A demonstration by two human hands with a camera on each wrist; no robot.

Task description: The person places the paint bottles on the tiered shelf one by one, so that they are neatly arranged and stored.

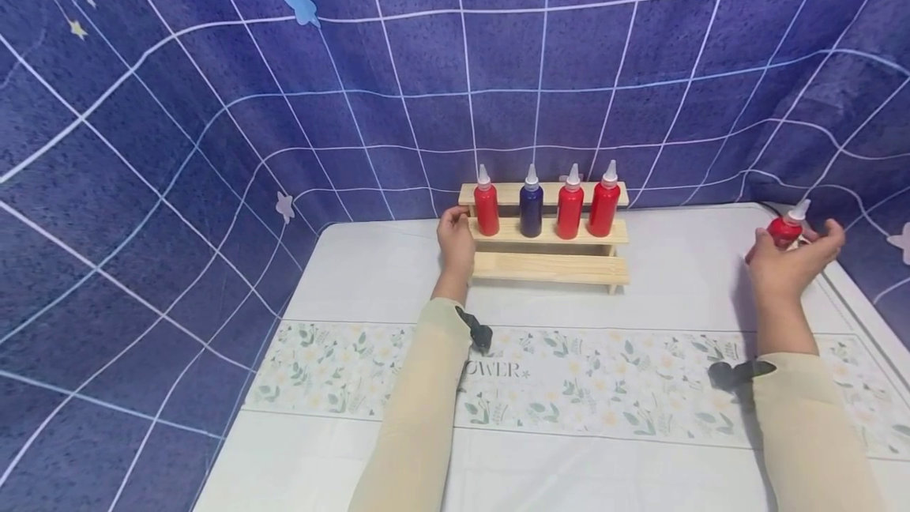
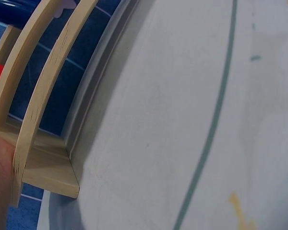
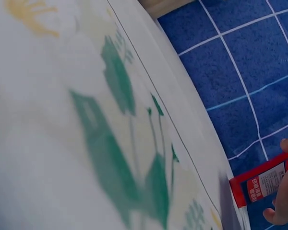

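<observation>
A three-tier wooden step rack [image 1: 550, 268] stands at the back of the table. On its middle tier are a red squeeze bottle [image 1: 486, 209], a dark blue one [image 1: 531, 211] and two more red ones [image 1: 569, 212], all upright with white nozzle tips. My left hand [image 1: 456, 243] grips the rack's left end; the left wrist view shows only a bit of that hand [image 2: 1, 179] against the wood [image 2: 48, 172]. Far to the right, my right hand [image 1: 787, 265] holds another red squeeze bottle [image 1: 785, 229], tilted. Its label [image 3: 268, 183] faces the right wrist camera.
A white table [image 1: 384, 267] carries a floral printed band [image 1: 320, 366] across it. Behind and to the left hangs a blue cloth [image 1: 398, 125] with a white grid and stars. The table's right edge [image 1: 863, 303] runs close to the right hand.
</observation>
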